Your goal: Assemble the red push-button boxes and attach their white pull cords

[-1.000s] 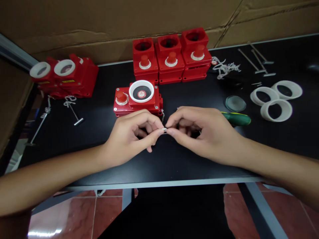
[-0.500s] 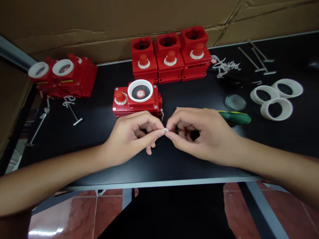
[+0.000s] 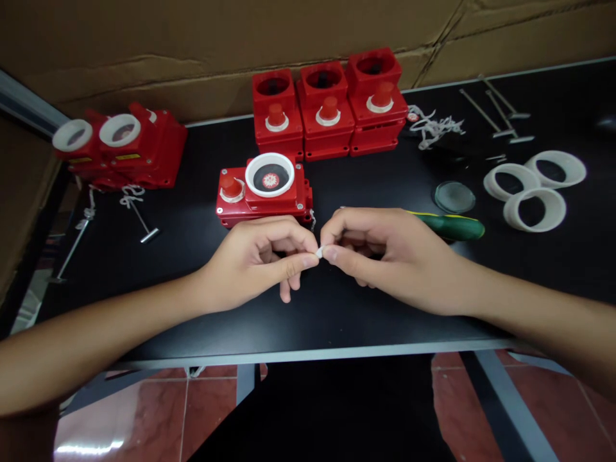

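Observation:
Above the black tabletop, a small white piece point(image 3: 319, 252) sits between my two hands, mostly hidden by the fingertips; its kind is not clear. My left hand point(image 3: 255, 260) pinches it between thumb and index finger, with the other fingers curled below. From the other side, thumb and index finger of my right hand point(image 3: 394, 260) are closed on the same piece. Just behind the left hand lies a red box point(image 3: 262, 206) with a red knob and a white ring around a dark round window. A green-and-yellow handled tool point(image 3: 455, 226) lies partly behind the right hand.
Three red housings point(image 3: 328, 131) stand along the cardboard at the back. More red boxes with white rings point(image 3: 158, 151) are at left, near a T-shaped metal rod point(image 3: 142, 221). On the right are white rings point(image 3: 535, 210), a glass disc point(image 3: 453, 197), white cords point(image 3: 436, 130) and metal T-rods point(image 3: 503, 115).
My right thumb and fingers have shifted their pinch on the white piece, with the thumb now higher against it. The left hand keeps nearly the same grip.

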